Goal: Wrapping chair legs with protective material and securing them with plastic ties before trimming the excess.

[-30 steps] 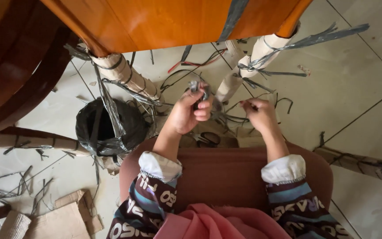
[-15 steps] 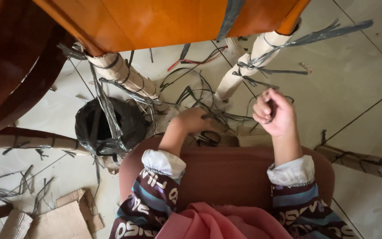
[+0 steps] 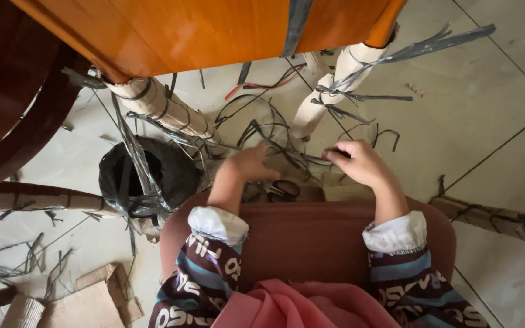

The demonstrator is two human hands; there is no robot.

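My left hand (image 3: 249,164) is blurred and reaches down into a tangle of dark tape strips (image 3: 274,130) on the tiled floor; its fingers are hidden, so I cannot tell if it holds anything. My right hand (image 3: 361,163) is closed, pinching the end of a dark strip (image 3: 335,153) between thumb and fingers. Between the hands, at the edge of the brown cushion (image 3: 311,237) under my forearms, lies a pair of dark scissors (image 3: 282,189). Two paper-wrapped furniture legs (image 3: 168,110) (image 3: 326,91) bound with tape stand just beyond the hands.
An orange wooden furniture panel (image 3: 202,30) hangs over the top. A black-lined bin (image 3: 147,176) sits left of my left arm. Another wrapped leg (image 3: 499,218) lies at the right. Cardboard scraps (image 3: 86,304) and loose strips litter the lower left floor.
My right hand has dropped from a raised fist to the floor and now pinches a strip. My left hand has moved down and right into the tangle.
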